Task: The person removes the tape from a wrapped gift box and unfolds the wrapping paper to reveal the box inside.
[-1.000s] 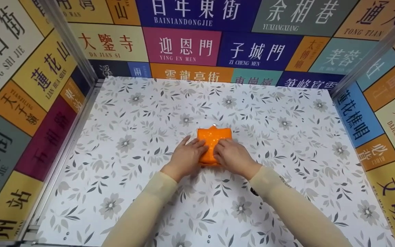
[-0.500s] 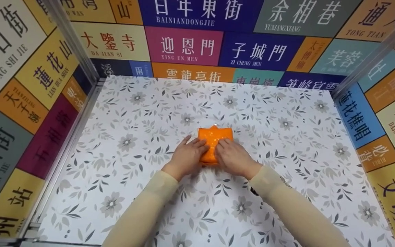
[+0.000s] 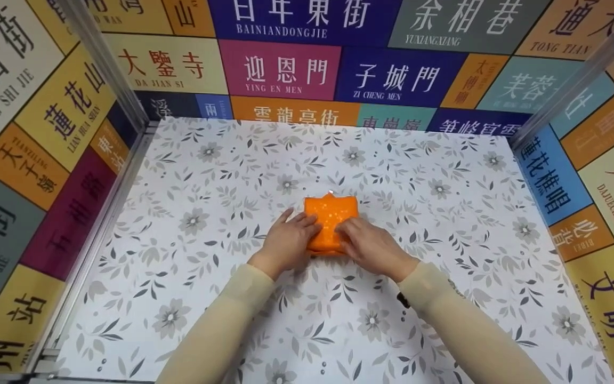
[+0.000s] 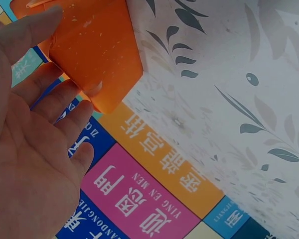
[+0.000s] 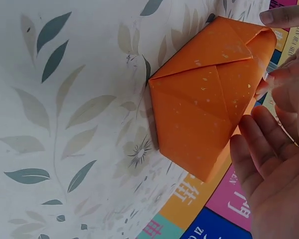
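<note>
A piece of orange folded paper (image 3: 330, 209) with pale gold flecks lies at the middle of the patterned surface, a small point standing out at its far edge. My left hand (image 3: 288, 238) rests its fairly straight fingers on the paper's left side. In the left wrist view, its thumb (image 4: 37, 31) overlaps the orange face, apart from the fingers. Over the near right part, my right hand (image 3: 373, 242) holds the paper with bent fingers. Overlapping folds on the paper (image 5: 204, 94) show in the right wrist view, with the right thumb (image 5: 284, 17) at one corner.
White cloth with grey leaves and flowers covers the table (image 3: 195, 176). Panels with large Chinese characters (image 3: 280, 69) stand along the back and both sides, with metal posts (image 3: 107, 64) at the corners. A small dark item (image 3: 403, 300) shows beneath the right sleeve.
My right hand has shifted slightly right and its fingers sit farther from the left hand. The left hand keeps its place on the paper. The head view has shifted a little.
</note>
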`<state>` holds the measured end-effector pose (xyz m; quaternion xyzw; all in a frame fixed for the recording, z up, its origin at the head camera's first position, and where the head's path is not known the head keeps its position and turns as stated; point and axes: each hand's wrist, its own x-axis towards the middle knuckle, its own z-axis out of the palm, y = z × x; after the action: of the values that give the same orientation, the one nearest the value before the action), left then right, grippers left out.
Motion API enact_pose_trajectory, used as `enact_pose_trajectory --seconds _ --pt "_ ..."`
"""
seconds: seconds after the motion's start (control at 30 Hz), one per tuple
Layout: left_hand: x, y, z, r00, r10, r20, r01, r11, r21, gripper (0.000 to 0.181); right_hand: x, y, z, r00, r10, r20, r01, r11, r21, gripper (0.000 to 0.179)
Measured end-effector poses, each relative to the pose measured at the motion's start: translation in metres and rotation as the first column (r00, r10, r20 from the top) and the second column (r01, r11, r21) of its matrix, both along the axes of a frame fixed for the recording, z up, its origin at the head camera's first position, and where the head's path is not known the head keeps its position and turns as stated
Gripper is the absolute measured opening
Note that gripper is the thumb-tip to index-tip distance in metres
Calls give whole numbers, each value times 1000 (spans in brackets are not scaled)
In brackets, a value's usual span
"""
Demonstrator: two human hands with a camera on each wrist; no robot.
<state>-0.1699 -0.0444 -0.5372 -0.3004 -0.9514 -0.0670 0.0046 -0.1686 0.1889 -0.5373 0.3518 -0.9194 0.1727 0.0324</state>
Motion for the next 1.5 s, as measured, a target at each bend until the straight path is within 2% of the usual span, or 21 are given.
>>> enact_pose_trajectory --seconds 0.13,0.3,0.57,0.73,1.03,1.33,1.5 --pt "0 1 -1 1000 2 16 -2 1000 7 54 -1 -3 -2 997 44 -63 -41 998 41 32" --pt "2 3 -1 999 -2 41 3 1000 -8 57 -2 -5 -5 990 95 -101 -93 995 25 24" --pt "3 6 2 999 -10 41 11 1000 -28 60 -2 -3 -5 994 52 -93 -54 998 -22 4" --pt "2 3 3 999 -2 47 3 1000 -9 59 0 -4 -2 995 46 -85 -47 999 -3 5" --pt "-3 -3 4 999 12 44 -11 1000 -17 63 8 -2 7 989 92 -116 -96 995 -34 6" --pt "-6 -4 -4 1000 22 8 -23 999 40 52 15 4 4 963 183 -196 -197 979 -54 6" --pt "-6 -4 -7 1000 6 -4 -6 998 65 54 16 8 6 967 179 -183 -191 980 -52 11"
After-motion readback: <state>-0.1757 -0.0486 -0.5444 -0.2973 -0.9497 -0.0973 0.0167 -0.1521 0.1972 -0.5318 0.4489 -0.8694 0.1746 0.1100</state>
